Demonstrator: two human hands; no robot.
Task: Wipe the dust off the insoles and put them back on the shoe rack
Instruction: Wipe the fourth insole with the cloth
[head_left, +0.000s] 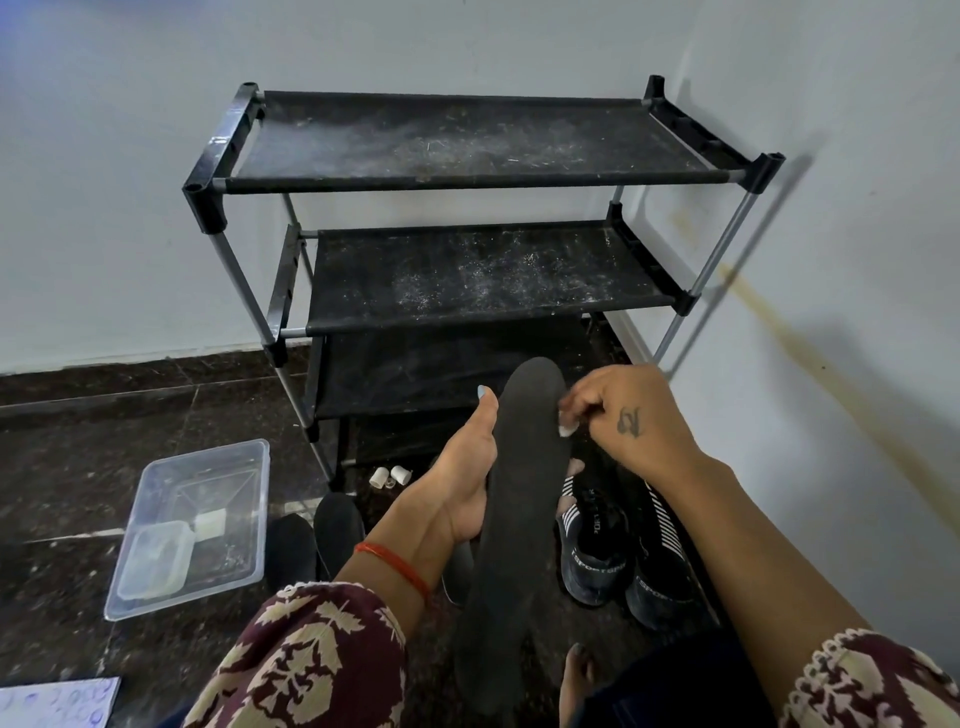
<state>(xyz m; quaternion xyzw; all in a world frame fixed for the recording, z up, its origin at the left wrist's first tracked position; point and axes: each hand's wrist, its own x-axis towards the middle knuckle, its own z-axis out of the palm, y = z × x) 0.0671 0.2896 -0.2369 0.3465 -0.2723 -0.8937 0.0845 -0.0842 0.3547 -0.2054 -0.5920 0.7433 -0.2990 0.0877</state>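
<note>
I hold a long dark insole (519, 509) upright in front of the black shoe rack (467, 179). My left hand (457, 488) grips it from the left, thumb lying along its edge and fingers wrapped behind it. My right hand (618, 415) has its fingers curled, and they pinch the insole's upper right edge. No cloth shows in either hand. The rack's fabric shelves are dusty and bare. Two more dark insoles (337, 525) lie on the floor to the left, and another one (458, 569) is partly hidden behind the held insole.
A pair of black sports shoes (595, 545) stands on the floor at the right. A clear plastic tub (228, 467) holding a smaller box sits at the left. Two white caps (389, 475) lie by the rack's foot. A sheet of paper (57, 701) is at the bottom left, and the walls meet in a corner behind the rack.
</note>
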